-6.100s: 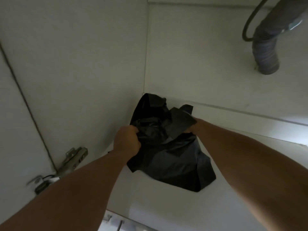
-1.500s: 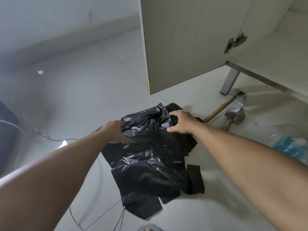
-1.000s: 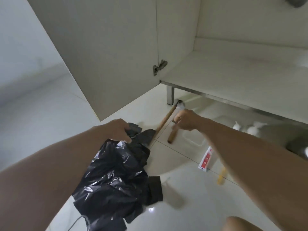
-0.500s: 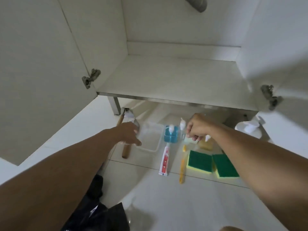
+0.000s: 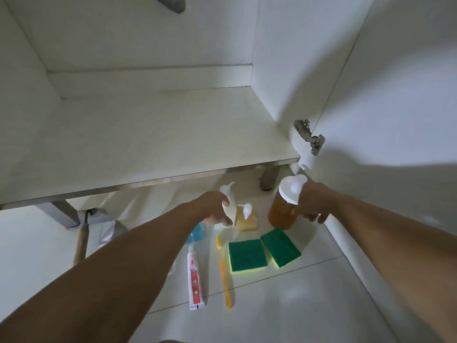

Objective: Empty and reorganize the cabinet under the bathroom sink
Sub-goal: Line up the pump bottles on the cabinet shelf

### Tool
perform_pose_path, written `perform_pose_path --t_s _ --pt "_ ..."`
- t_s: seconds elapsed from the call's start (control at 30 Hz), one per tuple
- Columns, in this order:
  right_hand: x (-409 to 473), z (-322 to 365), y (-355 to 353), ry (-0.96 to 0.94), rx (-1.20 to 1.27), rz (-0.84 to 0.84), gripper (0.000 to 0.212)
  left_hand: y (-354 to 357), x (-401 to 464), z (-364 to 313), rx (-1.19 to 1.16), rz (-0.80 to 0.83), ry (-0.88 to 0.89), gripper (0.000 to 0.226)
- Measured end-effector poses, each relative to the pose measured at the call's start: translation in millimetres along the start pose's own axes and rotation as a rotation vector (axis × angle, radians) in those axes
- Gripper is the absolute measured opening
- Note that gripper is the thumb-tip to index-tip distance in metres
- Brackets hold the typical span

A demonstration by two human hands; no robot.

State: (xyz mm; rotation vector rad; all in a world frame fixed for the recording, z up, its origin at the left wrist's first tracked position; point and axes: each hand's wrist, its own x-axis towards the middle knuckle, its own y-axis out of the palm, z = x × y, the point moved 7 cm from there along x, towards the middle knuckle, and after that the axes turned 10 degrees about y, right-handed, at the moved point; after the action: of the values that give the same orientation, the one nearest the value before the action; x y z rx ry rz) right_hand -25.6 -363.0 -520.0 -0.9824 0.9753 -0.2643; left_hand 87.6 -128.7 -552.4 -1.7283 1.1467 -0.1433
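Left hand [image 5: 214,206] and right hand [image 5: 312,203] curled, gripping.

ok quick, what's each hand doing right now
Left hand: grips the white pump bottle.
Right hand: grips the amber jar.

A home bathroom, seen from floor level in front of an open white cabinet [image 5: 158,134] standing on short metal legs. A grey drain pipe [image 5: 171,2] hangs into it from above — the underside of a sink. On the pale tiled floor [image 5: 284,310] lie a toothpaste tube [image 5: 194,280], a yellow toothbrush [image 5: 225,273], pump soap bottles [image 5: 246,217] and two green scouring sponges [image 5: 247,256] — household washing things
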Motion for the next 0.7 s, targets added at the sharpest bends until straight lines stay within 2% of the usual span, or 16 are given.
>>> perform_pose_path --t_s 0.07,0.17,0.27,0.33,0.53,0.7 --pt "1 -21 -9 0.080 -0.004 -0.006 0.023 1 24 -20 -0.010 0.012 0.064 0.068" --pt "7 -36 -11 0.128 0.026 -0.047 0.028 5 54 -41 -0.028 -0.011 0.112 0.067" --pt "10 -35 0 0.100 0.095 -0.055 0.040 13 77 -60 -0.091 -0.046 0.139 0.072" --pt "23 -34 9 0.063 0.156 -0.080 0.039 18 93 -72 -0.139 -0.065 0.176 0.077" --pt "80 -39 34 -0.108 0.405 -0.156 0.092 38 136 -87 -0.218 -0.055 0.214 0.085" --pt "79 -34 32 -0.104 0.484 -0.183 0.097 43 147 -90 -0.343 -0.097 0.240 0.073"
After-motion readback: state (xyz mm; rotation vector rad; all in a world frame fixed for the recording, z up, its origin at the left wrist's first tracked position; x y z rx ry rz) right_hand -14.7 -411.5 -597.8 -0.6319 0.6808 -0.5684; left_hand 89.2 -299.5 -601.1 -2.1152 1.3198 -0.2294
